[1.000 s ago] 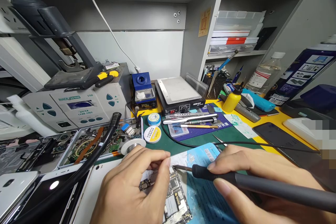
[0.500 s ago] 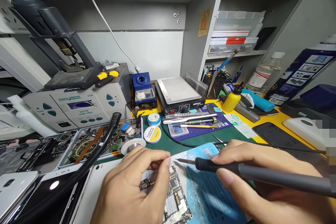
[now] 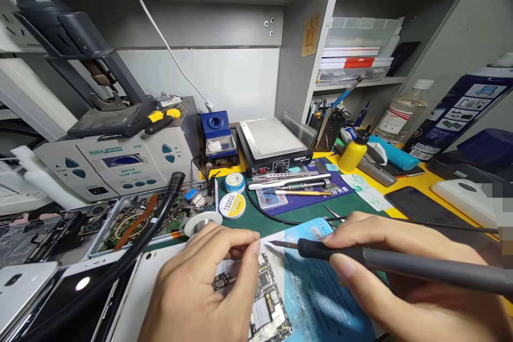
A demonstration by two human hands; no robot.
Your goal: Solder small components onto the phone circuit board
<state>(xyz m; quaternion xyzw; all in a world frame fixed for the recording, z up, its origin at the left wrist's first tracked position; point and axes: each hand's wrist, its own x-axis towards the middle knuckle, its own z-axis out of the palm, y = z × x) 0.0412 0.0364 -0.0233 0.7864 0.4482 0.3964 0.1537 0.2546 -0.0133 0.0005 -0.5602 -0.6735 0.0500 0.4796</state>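
Note:
My right hand (image 3: 404, 236) grips a dark grey soldering iron (image 3: 380, 263) like a pen, its thin tip pointing left. That tip hovers just to the right of my left fingertips, with a small gap. My left hand (image 3: 200, 283) has its thumb and index finger pinched together; what they hold, if anything, is too small to make out. Beneath them lies a phone circuit board (image 3: 269, 283), partly covered by my left hand. Under the board and the iron is a blue and white printed sheet (image 3: 334, 291). A solder spool (image 3: 203, 219) stands behind my left knuckles.
On the left are a hot-air station (image 3: 120, 163), a tray of boards (image 3: 140, 214), phones (image 3: 84, 288) and a black hose (image 3: 160, 219) crossing over them. A heating plate (image 3: 274, 139) and soldering station (image 3: 220, 141) stand behind. A yellow bottle (image 3: 353, 155) and dark phone (image 3: 412, 204) are right.
Both hands keep almost the same pose and place. The iron's tip stays beside my left fingertips, and the view has shifted only very slightly.

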